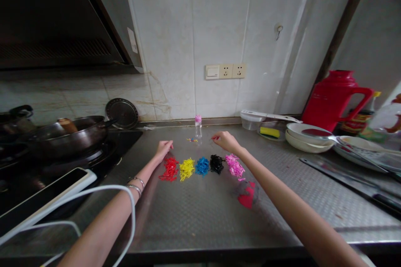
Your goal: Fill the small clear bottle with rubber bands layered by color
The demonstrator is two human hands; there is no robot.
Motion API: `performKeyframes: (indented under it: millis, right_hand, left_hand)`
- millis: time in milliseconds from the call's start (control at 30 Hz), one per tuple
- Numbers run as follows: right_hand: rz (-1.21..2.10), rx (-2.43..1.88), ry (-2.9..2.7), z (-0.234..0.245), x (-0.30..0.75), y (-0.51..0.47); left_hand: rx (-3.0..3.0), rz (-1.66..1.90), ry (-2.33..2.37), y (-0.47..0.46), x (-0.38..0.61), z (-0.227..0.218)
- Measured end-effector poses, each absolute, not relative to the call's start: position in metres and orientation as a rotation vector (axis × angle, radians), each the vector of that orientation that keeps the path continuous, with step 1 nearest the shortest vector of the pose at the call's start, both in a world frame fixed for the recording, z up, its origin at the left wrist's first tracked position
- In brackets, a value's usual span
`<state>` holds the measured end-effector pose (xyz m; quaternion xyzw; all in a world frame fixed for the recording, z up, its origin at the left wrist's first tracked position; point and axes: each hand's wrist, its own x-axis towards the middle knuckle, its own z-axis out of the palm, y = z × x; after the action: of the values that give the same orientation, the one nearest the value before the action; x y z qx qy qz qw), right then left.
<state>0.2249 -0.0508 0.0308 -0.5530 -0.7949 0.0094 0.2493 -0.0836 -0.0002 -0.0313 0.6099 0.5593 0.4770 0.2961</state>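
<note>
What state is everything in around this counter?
Left hand: empty, fingers loosely curled
Right hand: pinching a small red bit
Clear bottle: upright, pink cap on
Red jug: upright, lid on
Dark pan: on the stove, wooden utensil in it
Wall sockets: nothing plugged in

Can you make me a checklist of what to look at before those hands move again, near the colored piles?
1. Red pile, yellow pile, blue pile, black pile and pink pile sit apart: ok.
2. Clear bottle with pink cap stands upright: ok.
3. Left hand is off the red pile: ok.
4. Right hand has fingers holding something tiny: cannot tell.
5. Mixed little bits lie by the bottle, outside the piles: not ok.
</note>
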Motion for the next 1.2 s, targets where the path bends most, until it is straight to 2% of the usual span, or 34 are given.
performKeyframes:
  millis: [400,667,1200]
  right_hand:
    - [-0.062,-1.769,-2.267,0.005,0.145,-0.010]
    - [-0.021,-1.850,-2.170,-0.009,0.136,0.000]
    - [-0.057,-1.817,-2.168,-0.008,0.132,0.004]
  left_hand:
    - [1.650,1.268,1.561,-0.001,-0.082,-0.031]
    - [1.680,1.258,1.551,0.000,-0.082,-0.030]
    - [1.721,1.237,1.594,-0.002,-0.082,-0.030]
